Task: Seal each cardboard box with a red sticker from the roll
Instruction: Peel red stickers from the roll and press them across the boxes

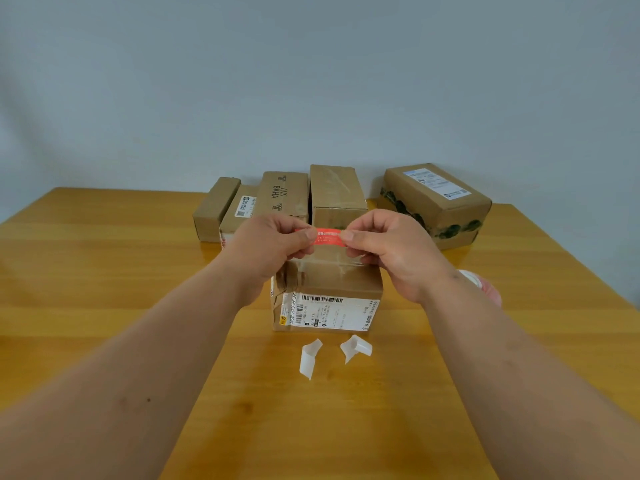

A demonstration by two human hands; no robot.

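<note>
Overhead, red sticker (328, 236) between both hands.

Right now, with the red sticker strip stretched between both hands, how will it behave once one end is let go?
The thin red sticker strip is probably floppy: only the left hand and right hand pinching its ends keep it flat. It looks very light. A freed end may curl, like the white backing scraps on the wooden table.

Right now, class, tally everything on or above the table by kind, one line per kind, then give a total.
Cardboard boxes: 6, the near box and five behind, from the leftmost to the rightmost
Red stickers: 1, pinched between left hand and right hand
White backing strips: 2
Sticker rolls: 1, partly hidden
Total: 10
</note>
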